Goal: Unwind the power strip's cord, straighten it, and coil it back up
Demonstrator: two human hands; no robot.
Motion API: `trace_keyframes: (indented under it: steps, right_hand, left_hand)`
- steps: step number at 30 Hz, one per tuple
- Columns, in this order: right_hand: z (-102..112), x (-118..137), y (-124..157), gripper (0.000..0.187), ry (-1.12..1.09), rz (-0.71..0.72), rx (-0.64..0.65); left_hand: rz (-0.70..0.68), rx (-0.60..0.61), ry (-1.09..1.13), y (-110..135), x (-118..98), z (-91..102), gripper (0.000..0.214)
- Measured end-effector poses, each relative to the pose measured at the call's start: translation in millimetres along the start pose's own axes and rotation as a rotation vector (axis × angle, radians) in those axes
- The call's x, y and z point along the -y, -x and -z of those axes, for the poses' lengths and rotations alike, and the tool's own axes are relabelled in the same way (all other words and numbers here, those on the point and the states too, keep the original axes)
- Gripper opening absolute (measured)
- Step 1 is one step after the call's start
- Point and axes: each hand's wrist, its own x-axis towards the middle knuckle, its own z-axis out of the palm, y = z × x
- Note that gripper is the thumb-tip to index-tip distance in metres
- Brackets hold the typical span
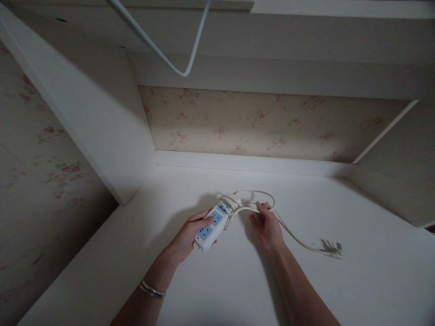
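Note:
A white power strip (211, 230) with blue socket faces tilts above the white surface, its lower part gripped in my left hand (190, 233). My left thumb lies across the socket side. Off-white cable (228, 204) is wound around the strip's far end. From there the cord runs to my right hand (267, 226), whose thumb and fingers pinch it. A loop of cord stands above the right fingertips. Beyond that hand the cord trails right to a plug (335, 250), which is blurred.
A white desk or shelf surface (374, 280) spreads beneath my hands. White panels (102, 113) rise at both sides. Floral wallpaper (220, 122) shows at the back, under a white overhead board (288, 40). A bent white cable (185, 72) hangs from above.

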Motion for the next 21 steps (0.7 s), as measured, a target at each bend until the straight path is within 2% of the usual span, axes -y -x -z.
trace_keyframes:
  steps: [2,5,6,9,12,16,21]
  right_hand:
    - [-3,-2,4,0.028,-0.036,-0.046,0.073]
    - [-12,-4,12,0.012,-0.071,-0.206,0.165]
    - [-15,-6,15,0.012,-0.061,-0.26,0.203]
    - [-23,-13,23,0.026,0.025,-0.353,0.32]
    - [-24,-22,26,0.03,0.119,-0.373,0.405]
    - [-22,-28,27,0.025,0.22,-0.368,0.407]
    - [-23,-28,24,0.029,0.266,-0.359,0.348]
  left_hand:
    - [-0.042,-0.059,0.05,-2,0,-0.1,0.038]
    - [-0.094,-0.114,0.124,-4,0,0.7,0.035]
    - [-0.102,-0.119,0.142,-4,0,0.8,0.034]
    - [-0.116,-0.108,0.166,-4,-1,-0.3,0.036]
    - [-0.112,-0.056,0.148,-2,-2,-4.0,0.04]
    - [-0.082,-0.017,0.111,1,-2,-9.3,0.044]
    - [-0.074,0.0,0.137,0,-2,-7.4,0.034]
